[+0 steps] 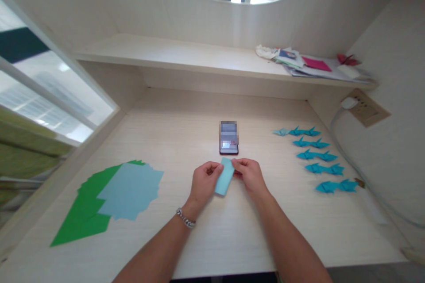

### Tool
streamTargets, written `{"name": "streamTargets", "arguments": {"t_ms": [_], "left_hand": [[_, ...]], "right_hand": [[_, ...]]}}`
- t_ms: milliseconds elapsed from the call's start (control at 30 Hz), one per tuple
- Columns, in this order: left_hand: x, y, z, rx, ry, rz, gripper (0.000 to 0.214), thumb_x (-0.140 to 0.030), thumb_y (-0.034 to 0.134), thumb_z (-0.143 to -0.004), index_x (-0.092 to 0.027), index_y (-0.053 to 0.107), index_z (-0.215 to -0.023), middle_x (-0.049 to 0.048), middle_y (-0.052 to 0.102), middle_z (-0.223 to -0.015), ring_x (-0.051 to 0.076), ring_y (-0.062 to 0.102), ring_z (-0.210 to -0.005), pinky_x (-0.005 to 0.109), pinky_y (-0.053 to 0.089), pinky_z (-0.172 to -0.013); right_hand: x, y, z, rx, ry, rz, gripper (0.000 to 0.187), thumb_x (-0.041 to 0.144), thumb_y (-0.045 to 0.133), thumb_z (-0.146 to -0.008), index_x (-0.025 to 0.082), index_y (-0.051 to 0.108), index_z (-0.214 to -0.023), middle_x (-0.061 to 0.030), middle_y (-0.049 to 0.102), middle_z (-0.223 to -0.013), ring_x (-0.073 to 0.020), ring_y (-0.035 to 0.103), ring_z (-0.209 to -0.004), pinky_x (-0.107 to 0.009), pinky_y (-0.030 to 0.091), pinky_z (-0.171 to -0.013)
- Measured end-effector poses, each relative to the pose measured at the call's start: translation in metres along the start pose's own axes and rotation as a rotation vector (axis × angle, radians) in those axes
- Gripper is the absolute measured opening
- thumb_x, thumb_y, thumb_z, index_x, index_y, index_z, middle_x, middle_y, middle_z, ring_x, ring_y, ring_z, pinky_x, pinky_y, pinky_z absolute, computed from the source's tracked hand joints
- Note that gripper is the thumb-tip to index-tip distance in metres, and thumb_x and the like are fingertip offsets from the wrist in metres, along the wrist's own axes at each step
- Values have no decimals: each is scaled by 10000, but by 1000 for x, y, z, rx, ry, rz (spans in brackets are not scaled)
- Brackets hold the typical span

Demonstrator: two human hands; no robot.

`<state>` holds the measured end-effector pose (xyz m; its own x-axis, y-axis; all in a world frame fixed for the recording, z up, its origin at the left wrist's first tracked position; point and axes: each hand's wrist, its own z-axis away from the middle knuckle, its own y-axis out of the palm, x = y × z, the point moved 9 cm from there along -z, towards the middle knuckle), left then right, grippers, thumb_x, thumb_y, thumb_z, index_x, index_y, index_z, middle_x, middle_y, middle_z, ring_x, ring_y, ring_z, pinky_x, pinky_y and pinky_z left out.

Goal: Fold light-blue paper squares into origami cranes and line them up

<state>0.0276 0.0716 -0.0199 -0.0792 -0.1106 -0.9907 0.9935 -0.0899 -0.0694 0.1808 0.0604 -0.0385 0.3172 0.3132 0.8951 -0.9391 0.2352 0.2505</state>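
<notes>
Between my hands is a light blue piece of paper (225,177), folded into a narrow rectangle and tilted slightly. My left hand (206,181) pinches its left edge between thumb and fingers. At its upper right edge, my right hand (249,175) grips it the same way. Just beyond the paper a phone (229,137) with a lit, blurred screen lies on the desk. Over to the right, several folded blue paper figures (317,155) are lined up in rows; the one at the far left end of the back row is paler.
Fanned light blue sheets (133,190) overlap green sheets (79,212) on the left of the desk (179,115). A shelf (199,55) spans the back, with papers (299,59) at its right. A white cable (348,150) runs from a wall socket (368,108) down the right side.
</notes>
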Motion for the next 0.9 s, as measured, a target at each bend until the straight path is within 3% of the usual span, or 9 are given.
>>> {"name": "streamTargets", "arguments": {"t_ms": [200, 367, 567, 733, 900], "left_hand": [[0, 1, 3, -30, 24, 9, 279, -379, 653, -757, -108, 681, -814, 57, 685, -715, 143, 583, -620, 234, 461, -563], [-1, -4, 3, -79, 21, 30, 269, -376, 663, -746, -113, 683, -798, 51, 688, -715, 144, 591, -627, 231, 465, -570], [0, -4, 2, -84, 5, 39, 279, -384, 669, -742, -112, 692, -802, 52, 692, -717, 141, 589, -620, 225, 462, -560], [1, -12, 0, -129, 14, 36, 303, -402, 674, -738, -109, 699, -810, 58, 696, -720, 144, 593, -621, 231, 471, -565], [9, -8, -4, -82, -69, 171, 343, -412, 717, -694, -107, 715, -851, 80, 717, -778, 165, 624, -661, 259, 503, -615]], "right_hand": [[6, -7, -2, -96, -110, 88, 337, 446, 740, -634, 118, 699, -700, -33, 642, -582, -129, 548, -518, -245, 439, -504], [-4, 3, -4, 3, -64, 35, 358, 469, 729, -640, 127, 700, -742, -57, 674, -662, -163, 599, -585, -277, 486, -548], [1, -3, -5, -75, -134, 123, 343, 458, 736, -639, 121, 691, -689, -45, 651, -597, -141, 562, -525, -285, 492, -561], [-8, 14, 0, 74, -28, 24, 342, 440, 757, -615, 129, 696, -743, -50, 680, -679, -157, 601, -600, -297, 510, -602], [-10, 8, -3, 29, -83, 135, 304, 407, 759, -616, 119, 677, -669, -35, 649, -593, -126, 547, -512, -256, 459, -524]]}}
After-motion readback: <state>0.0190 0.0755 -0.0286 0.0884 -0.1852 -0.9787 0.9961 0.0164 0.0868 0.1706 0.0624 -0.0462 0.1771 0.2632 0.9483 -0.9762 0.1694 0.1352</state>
